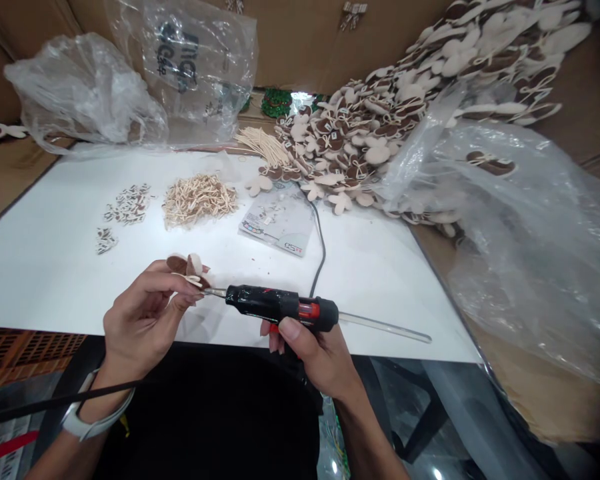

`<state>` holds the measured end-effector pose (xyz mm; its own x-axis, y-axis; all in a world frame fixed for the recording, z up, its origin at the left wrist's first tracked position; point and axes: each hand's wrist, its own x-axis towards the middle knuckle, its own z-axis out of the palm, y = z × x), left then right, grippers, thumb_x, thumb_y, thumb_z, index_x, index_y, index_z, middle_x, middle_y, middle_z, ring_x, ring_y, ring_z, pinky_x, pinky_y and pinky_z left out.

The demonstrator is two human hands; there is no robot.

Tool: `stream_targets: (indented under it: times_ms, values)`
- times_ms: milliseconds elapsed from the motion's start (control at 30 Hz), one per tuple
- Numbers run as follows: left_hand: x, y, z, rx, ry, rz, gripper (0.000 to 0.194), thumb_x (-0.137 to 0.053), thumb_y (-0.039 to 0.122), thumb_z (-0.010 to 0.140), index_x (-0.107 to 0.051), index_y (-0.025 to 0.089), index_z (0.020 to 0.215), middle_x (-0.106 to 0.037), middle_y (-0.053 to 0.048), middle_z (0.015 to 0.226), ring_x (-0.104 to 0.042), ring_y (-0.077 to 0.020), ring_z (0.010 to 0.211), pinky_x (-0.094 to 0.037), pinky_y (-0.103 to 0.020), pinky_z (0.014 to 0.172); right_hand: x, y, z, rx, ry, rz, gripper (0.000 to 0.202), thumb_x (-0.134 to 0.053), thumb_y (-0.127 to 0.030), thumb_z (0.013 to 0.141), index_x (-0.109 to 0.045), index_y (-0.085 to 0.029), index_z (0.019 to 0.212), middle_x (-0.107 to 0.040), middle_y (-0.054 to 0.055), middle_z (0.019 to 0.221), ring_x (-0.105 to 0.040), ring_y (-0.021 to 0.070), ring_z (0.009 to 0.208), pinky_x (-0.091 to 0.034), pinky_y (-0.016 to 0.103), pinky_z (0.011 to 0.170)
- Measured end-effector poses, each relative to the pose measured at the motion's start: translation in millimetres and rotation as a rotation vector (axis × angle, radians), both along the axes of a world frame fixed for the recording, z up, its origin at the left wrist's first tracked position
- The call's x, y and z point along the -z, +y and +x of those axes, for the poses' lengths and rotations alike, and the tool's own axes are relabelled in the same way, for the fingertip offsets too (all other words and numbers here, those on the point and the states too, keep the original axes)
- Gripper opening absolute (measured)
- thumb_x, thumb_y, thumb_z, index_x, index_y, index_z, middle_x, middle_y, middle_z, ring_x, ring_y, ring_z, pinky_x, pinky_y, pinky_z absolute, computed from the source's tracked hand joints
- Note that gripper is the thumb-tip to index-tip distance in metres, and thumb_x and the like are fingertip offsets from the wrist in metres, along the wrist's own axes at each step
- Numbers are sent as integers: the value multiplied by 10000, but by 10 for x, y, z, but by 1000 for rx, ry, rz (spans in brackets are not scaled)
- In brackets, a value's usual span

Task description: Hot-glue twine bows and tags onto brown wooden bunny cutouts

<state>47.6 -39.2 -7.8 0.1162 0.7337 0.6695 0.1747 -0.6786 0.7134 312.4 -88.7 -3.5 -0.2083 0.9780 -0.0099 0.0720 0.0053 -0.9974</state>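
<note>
My left hand [147, 317] pinches a small brown and white felt piece [183, 265] with a cream cord loop on it, above the front edge of the white table. Wrapped round the handle of a black glue gun [263, 303] is my right hand [315, 350], its thumb at the gun's side. The gun's metal nozzle points left and meets the felt piece at my left fingertips. A clear glue stick [387, 327] sticks out of the gun's rear to the right.
On the white table [45, 280] lie a pile of cream cord loops [199, 200], small printed tags [130, 203] and a flat packet [280, 220]. Many felt pieces [350, 140] heap at the back right. Plastic bags [545, 247] stand right and back left. A black cable [323, 247] crosses the table.
</note>
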Motion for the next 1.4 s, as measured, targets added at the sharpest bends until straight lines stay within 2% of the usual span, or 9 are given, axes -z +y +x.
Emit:
stream_targets:
  times_ms: [233, 367, 500, 600, 867, 1033, 1233, 1400]
  values:
    - [7, -13, -10, 5, -2, -22, 136, -810, 101, 1086, -787, 233, 1109, -804, -48, 985, -827, -246, 1105, -673, -405, 937, 22, -24, -3, 4, -42, -17, 540, -738, -710, 1102, -806, -233, 858, -723, 27, 740, -657, 212, 657, -553, 341, 611]
    - [10, -30, 20, -25, -56, -29, 162, -870, 147, 1067, -748, 243, 1111, -803, -22, 953, -847, -235, 1080, -717, -395, 929, 7, -15, 1, -7, -51, 14, 561, -720, -711, 1118, -787, -234, 832, -701, 18, 723, -620, 200, 637, -486, 332, 591]
    - [38, -51, 31, -42, -108, -84, 236, -904, 186, 1054, -684, 251, 1110, -813, -9, 991, -870, -224, 1033, -756, -382, 857, -27, -1, 0, -11, -79, 53, 580, -701, -696, 1130, -758, -234, 784, -599, -14, 645, -544, 176, 596, -391, 316, 566]
    - [53, -58, 27, -42, -119, -108, 277, -909, 174, 1045, -646, 250, 1085, -813, -2, 975, -876, -215, 1005, -756, -354, 808, -51, 2, -8, 4, -104, 82, 603, -669, -695, 1142, -731, -239, 752, -560, -21, 613, -522, 176, 583, -374, 318, 559]
    - [9, -55, 49, -26, -107, -71, 300, -880, 135, 1061, -603, 246, 1041, -810, 13, 966, -881, -192, 975, -745, -337, 836, -54, 27, -4, -3, -152, 148, 587, -613, -655, 1170, -681, -252, 748, -564, -13, 613, -535, 195, 606, -384, 334, 580]
    - [1, -59, 68, -29, -122, -81, 302, -888, 179, 1065, -598, 255, 1032, -806, 18, 942, -880, -200, 996, -747, -338, 837, -31, 29, 1, 1, -138, 167, 612, -612, -637, 1174, -595, -260, 692, -604, 8, 649, -563, 210, 635, -415, 352, 600]
    - [3, -38, 74, -28, -126, -57, 308, -877, 114, 1045, -602, 252, 1029, -812, 22, 938, -878, -181, 952, -740, -320, 844, -23, 14, -2, 12, -110, 161, 577, -649, -585, 1176, -612, -255, 704, -612, 1, 653, -557, 203, 630, -413, 358, 619]
    - [20, -16, 61, -10, -138, -17, 326, -894, 87, 1017, -608, 242, 1028, -792, 23, 851, -880, -214, 939, -738, -353, 836, 12, 1, -12, 19, -85, 174, 615, -637, -613, 1187, -589, -247, 695, -604, -6, 651, -547, 189, 624, -383, 352, 611]
